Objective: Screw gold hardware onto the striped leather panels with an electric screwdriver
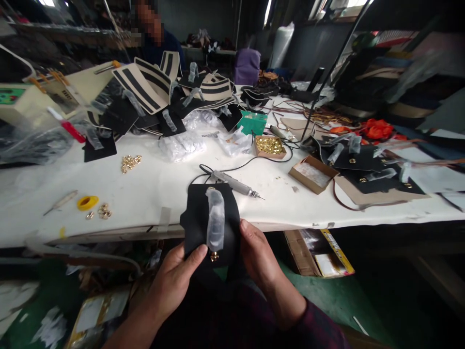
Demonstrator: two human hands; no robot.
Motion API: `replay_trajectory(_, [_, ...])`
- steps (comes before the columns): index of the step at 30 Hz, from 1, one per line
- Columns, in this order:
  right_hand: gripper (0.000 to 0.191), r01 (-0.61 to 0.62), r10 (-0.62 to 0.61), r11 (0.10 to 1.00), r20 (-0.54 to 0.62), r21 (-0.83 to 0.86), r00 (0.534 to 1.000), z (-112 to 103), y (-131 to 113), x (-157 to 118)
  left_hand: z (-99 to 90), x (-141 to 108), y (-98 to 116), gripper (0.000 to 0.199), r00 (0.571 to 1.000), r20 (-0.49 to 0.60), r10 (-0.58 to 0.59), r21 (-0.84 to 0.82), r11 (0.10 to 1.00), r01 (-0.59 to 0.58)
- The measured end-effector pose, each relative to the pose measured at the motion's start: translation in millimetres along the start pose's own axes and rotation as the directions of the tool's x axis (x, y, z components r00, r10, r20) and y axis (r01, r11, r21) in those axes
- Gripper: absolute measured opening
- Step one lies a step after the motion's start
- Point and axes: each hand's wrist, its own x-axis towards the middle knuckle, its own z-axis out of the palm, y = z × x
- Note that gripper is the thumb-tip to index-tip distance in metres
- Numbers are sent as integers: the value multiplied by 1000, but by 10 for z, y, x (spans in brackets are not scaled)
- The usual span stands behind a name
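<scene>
Both my hands hold a black flat panel [196, 213] in front of the table's near edge. A handle wrapped in clear plastic [217, 220] runs down its middle, and gold-coloured hardware [214, 256] shows at the handle's lower end. My left hand [179, 266] grips the lower left of the panel, thumb on top beside the hardware. My right hand [259, 249] is closed on the right edge, its thumb near the rim and most fingers hidden behind. Just beyond the panel lies a grey electric screwdriver [236, 183] with a black cord.
Gold rings [131, 164], yellow tape [87, 202] and an awl [61, 202] lie at left on the white table [156, 186]. Boxes of gold fasteners [269, 146] and clear pieces [314, 173] stand right. Black panels [352, 160] are piled far right; striped pieces [143, 87] behind. A person [160, 43] is opposite.
</scene>
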Motion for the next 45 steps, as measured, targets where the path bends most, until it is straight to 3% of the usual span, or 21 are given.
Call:
replay_trajectory(3, [33, -52, 51, 993, 15, 110, 999, 47, -91, 8, -114, -53, 12, 44, 970, 236, -59, 115, 993, 32])
replay_trajectory(5, [32, -64, 61, 996, 44, 61, 997, 43, -106, -24, -150, -62, 67, 46, 962, 273, -28, 60, 998, 12])
replay_trajectory(9, [34, -75, 91, 993, 187, -95, 978, 18, -107, -147, -113, -11, 191, 54, 975, 213, 56, -195, 981, -14])
replay_trajectory(12, [36, -85, 124, 982, 242, -167, 962, 25, -126, -217, -41, 63, 228, 50, 992, 121, 29, -254, 967, 3])
replay_trajectory(14, [36, -34, 80, 973, 195, -229, 978, 30, -157, -227, 1, 102, 223, 47, 998, 66, 14, -219, 976, 1])
replay_trajectory(15, [36, 32, 2, 961, 121, -276, 993, 29, -179, -222, 17, 113, 216, 46, 999, 39, 20, -188, 982, -12])
replay_trajectory(16, [36, 123, -120, 931, 28, -343, 992, 27, -205, -210, 28, 119, 209, 46, 999, 13, 34, -148, 988, -32])
replay_trajectory(17, [35, 226, -276, 875, -57, -429, 960, 25, -233, -195, 35, 119, 203, 46, 999, -7, 52, -103, 993, -52])
replay_trajectory(18, [34, 321, -431, 788, -98, -526, 897, 24, -261, -177, 37, 114, 199, 46, 997, -23, 71, -54, 996, -72])
replay_trajectory(20, [28, 451, -624, 581, -15, -677, 781, 36, -310, -137, 34, 92, 200, 47, 995, -32, 90, 32, 996, -89])
replay_trajectory(22, [22, 514, -635, 447, 145, -732, 759, 71, -335, -97, 26, 62, 211, 48, 995, -26, 98, 96, 991, -96])
replay_trajectory(24, [20, 522, -591, 404, 222, -751, 776, 123, -330, -63, 17, 32, 224, 48, 992, -34, 125, 157, 980, -118])
replay_trajectory(28, [13, 512, -550, 451, 224, -731, 805, 209, -290, -32, 0, -6, 239, 44, 979, -48, 197, 283, 943, -176])
replay_trajectory(33, [11, 353, -377, 740, 81, -573, 923, 224, -306, -58, -27, -3, 228, 44, 980, -14, 198, 344, 921, -181])
replay_trajectory(36, [18, 256, -262, 825, 61, -503, 963, 194, -331, -68, -51, 8, 215, 44, 984, 27, 174, 363, 916, -172])
replay_trajectory(39, [16, 297, -283, 790, 111, -536, 953, 151, -353, -52, -67, 16, 221, 41, 983, 62, 171, 369, 911, -182])
replay_trajectory(42, [11, 438, -387, 688, 217, -579, 896, 116, -382, -25, -67, 19, 255, 38, 981, 69, 181, 355, 915, -194])
replay_trajectory(45, [11, 510, -406, 640, 311, -574, 859, 99, -418, -9, -69, 20, 286, 35, 982, 84, 170, 345, 920, -189])
